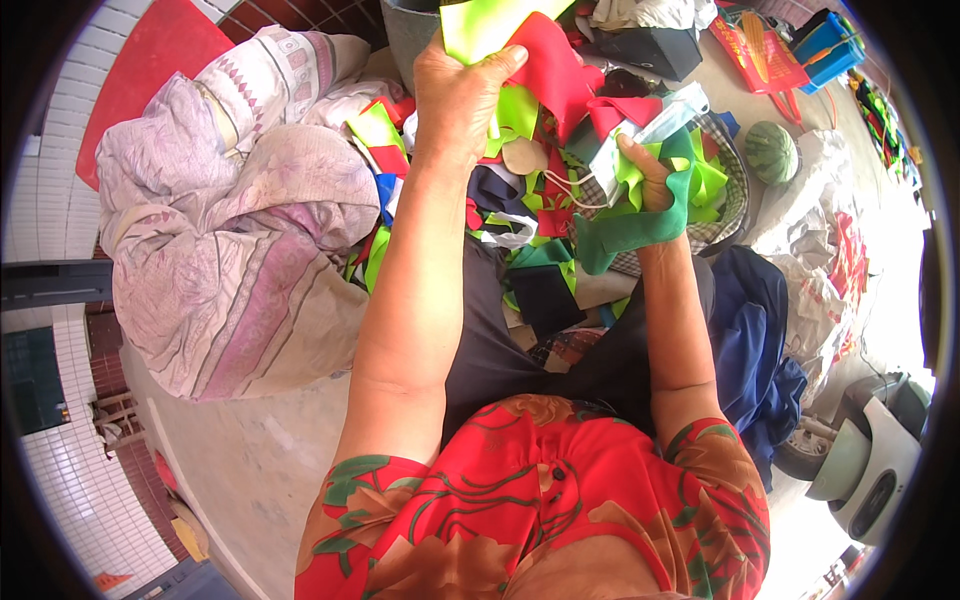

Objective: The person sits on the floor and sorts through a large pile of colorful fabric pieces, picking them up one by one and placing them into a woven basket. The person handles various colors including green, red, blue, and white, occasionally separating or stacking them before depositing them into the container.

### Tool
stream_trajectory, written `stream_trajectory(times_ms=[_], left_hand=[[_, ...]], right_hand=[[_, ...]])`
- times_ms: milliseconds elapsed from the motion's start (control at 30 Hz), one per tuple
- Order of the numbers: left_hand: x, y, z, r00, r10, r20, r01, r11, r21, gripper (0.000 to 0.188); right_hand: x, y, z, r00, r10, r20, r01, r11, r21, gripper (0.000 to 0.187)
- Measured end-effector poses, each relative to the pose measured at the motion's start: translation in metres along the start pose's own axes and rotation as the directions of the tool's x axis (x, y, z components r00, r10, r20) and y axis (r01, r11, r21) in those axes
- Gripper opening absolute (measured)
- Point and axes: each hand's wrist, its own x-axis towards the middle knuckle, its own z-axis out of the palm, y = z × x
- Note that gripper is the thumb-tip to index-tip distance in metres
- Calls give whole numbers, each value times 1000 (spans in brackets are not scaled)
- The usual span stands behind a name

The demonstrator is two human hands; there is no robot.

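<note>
My left hand [455, 100] is raised at the top, closed on fabric scraps. A yellow-green scrap [488, 30] sticks up from it, and a red scrap [550, 72] hangs to its right. Lower and to the right, my right hand [648, 172] is closed among green cloth. A dark green fabric strip [640, 232] drapes across its wrist, and yellow-green pieces lie around its fingers. Beneath that hand, a checked cloth-lined container [738, 195] holds more scraps. Between my arms is a mixed pile with a navy scrap [497, 190] and a black square [545, 300].
A big bundle of pale, pink-striped cloth [245, 220] lies at left, by a red board [160, 75]. On the right are a watermelon [771, 152], white plastic sheeting [805, 250], dark blue cloth [750, 340] and a grey-white machine [880, 470]. A grey bucket [410, 35] stands at the top.
</note>
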Motion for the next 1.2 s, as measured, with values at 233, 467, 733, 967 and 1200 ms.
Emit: stream_trajectory(times_ms=[233,467,733,967,1200], left_hand=[[2,-10,5,999,53,10,-53,989,134,36],[10,-9,11,981,86,-177,-57,985,163,39],[21,-37,51,997,58,-47,-55,996,71,30],[15,-82,81,920,-138,367,-12,926,378,70],[12,-51,67,988,-56,144,-2,927,375,40]], right_hand=[[-8,-2,4,995,98,-13,-99,991,-94,39],[-39,17,31,977,190,94,-175,974,-144,56],[-72,45,24,873,469,135,-430,869,-245,60],[-42,19,13,941,184,285,-182,983,-33,54],[-8,-6,-15,992,63,-106,-59,997,40,41]])
